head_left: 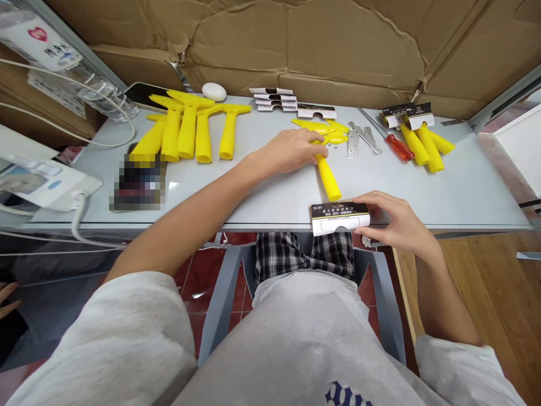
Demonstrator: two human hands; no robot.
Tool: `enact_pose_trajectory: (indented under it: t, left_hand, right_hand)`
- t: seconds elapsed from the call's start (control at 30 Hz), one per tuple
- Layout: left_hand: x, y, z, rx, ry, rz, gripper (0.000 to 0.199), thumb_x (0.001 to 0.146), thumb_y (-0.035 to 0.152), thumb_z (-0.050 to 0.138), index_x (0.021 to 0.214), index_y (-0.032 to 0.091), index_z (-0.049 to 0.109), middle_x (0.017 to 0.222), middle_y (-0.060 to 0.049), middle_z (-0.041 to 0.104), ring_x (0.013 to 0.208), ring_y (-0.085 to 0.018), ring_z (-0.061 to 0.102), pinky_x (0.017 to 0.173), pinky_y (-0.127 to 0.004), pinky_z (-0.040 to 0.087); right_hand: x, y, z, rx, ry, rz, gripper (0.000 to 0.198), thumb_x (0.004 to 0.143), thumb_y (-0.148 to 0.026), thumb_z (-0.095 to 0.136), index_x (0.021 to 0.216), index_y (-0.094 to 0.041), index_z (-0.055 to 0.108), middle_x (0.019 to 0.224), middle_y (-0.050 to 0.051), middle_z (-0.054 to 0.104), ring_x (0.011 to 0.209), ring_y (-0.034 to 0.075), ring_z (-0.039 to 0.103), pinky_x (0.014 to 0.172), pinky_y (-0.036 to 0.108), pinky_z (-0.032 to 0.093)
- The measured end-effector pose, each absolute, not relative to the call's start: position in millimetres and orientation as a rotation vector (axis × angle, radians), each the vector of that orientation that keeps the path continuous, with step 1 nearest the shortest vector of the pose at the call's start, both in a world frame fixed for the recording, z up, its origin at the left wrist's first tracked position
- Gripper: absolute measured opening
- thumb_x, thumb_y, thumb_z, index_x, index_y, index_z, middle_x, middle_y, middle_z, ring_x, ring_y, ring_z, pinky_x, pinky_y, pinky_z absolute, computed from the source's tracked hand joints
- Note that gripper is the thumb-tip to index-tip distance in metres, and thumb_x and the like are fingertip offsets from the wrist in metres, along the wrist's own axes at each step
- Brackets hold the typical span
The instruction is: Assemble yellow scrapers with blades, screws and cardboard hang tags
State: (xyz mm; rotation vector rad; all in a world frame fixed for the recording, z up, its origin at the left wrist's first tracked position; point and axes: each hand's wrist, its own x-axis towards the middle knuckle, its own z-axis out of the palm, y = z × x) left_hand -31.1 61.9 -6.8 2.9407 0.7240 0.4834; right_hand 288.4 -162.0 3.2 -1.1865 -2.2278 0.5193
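A yellow tool [328, 179] lies on the pale worktop [262, 192] between a seated person's two hands, its long axis running from beneath the left fingers toward the near edge, its butt end slanting slightly right. The left hand [289, 149], the nearer, reaches in from the tool's left and touches its far end, palm down, knuckles arched, fingers and thumb apparently closed on the neck; some fingertips are hidden.

The right hand [395, 220], apart from the tool and to the right of its butt, pinches one end of a black-and-white card [333, 210], thumb at the lower edge and fingers at the upper. The card lies crosswise to the tool, just nearer the person than its butt and level with the worktop's near edge; whether the two touch cannot be told. The right elbow bends sharply, while the left forearm stretches diagonally across the worktop.

Just beyond the tool's neck sit yellow pieces [338, 138], with flat metal plates [353, 144] to its right and, farther right, a red-handled screwdriver [400, 148]. Well to the tool's left stands a row of yellow tools [186, 132], side by side.
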Motion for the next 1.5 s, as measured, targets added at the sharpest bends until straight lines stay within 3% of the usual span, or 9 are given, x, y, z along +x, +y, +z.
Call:
enact_pose_trajectory:
  t: [0.17,0.5,0.63,0.8,1.07,1.33,1.5]
  left_hand:
    - [-28,58,-4,2.953,0.786,0.385,0.043,0.113,0.026,0.060,0.146,0.032,0.087,0.156,-0.012,0.083,0.137,-0.034,0.078,0.102,-0.047,0.065]
    - [-24,51,-2,2.918,0.763,0.367,0.041,0.115,0.026,0.064,0.148,0.032,0.087,0.166,-0.012,0.078,0.148,-0.035,0.074,0.116,-0.050,0.061]
    - [-24,52,-2,2.887,0.731,0.389,0.041,0.115,0.025,0.064,0.147,0.034,0.087,0.163,-0.010,0.079,0.144,-0.032,0.076,0.113,-0.047,0.062]
    - [-25,56,-6,2.838,0.746,0.400,0.044,0.113,0.024,0.064,0.147,0.036,0.089,0.171,-0.011,0.074,0.150,-0.036,0.075,0.119,-0.053,0.062]
    - [-25,52,-1,2.893,0.709,0.416,0.045,0.112,0.022,0.058,0.145,0.030,0.088,0.178,-0.014,0.072,0.148,-0.036,0.077,0.113,-0.053,0.066]
    - [-25,52,-6,2.862,0.688,0.480,0.040,0.113,0.023,0.062,0.142,0.034,0.088,0.173,-0.009,0.075,0.144,-0.032,0.079,0.112,-0.047,0.065]
    - [-25,54,-5,2.750,0.604,0.543,0.041,0.115,0.029,0.063,0.150,0.031,0.083,0.165,-0.011,0.080,0.148,-0.032,0.076,0.122,-0.049,0.061]
  right_hand:
    - [287,-156,-1,-1.140,-2.189,0.475,0.052,0.105,-0.048,0.092,0.150,-0.028,0.077,0.146,0.004,0.077,0.107,0.008,0.074,0.083,0.021,0.062]
    - [280,-142,-3,-1.302,-2.114,0.429,0.057,0.106,-0.059,0.089,0.150,-0.025,0.081,0.150,0.010,0.075,0.097,0.009,0.070,0.076,0.024,0.061]
    - [279,-134,3,-1.350,-2.137,0.486,0.058,0.105,-0.061,0.087,0.148,-0.023,0.083,0.152,0.012,0.075,0.095,0.009,0.069,0.078,0.024,0.064]
    - [281,-125,10,-1.345,-2.159,0.551,0.059,0.104,-0.061,0.088,0.149,-0.023,0.085,0.154,0.011,0.075,0.096,0.009,0.070,0.080,0.024,0.066]
    - [283,-115,18,-1.395,-2.172,0.634,0.069,0.100,-0.069,0.090,0.153,-0.024,0.086,0.156,0.009,0.075,0.093,0.008,0.069,0.079,0.024,0.065]
    - [283,-111,20,-1.411,-2.219,0.632,0.067,0.101,-0.060,0.087,0.156,-0.023,0.085,0.158,0.011,0.074,0.090,0.008,0.068,0.079,0.028,0.065]
    - [284,-98,15,-1.440,-2.242,0.552,0.066,0.101,-0.057,0.086,0.157,-0.024,0.084,0.159,0.010,0.072,0.090,0.009,0.068,0.090,0.033,0.068]
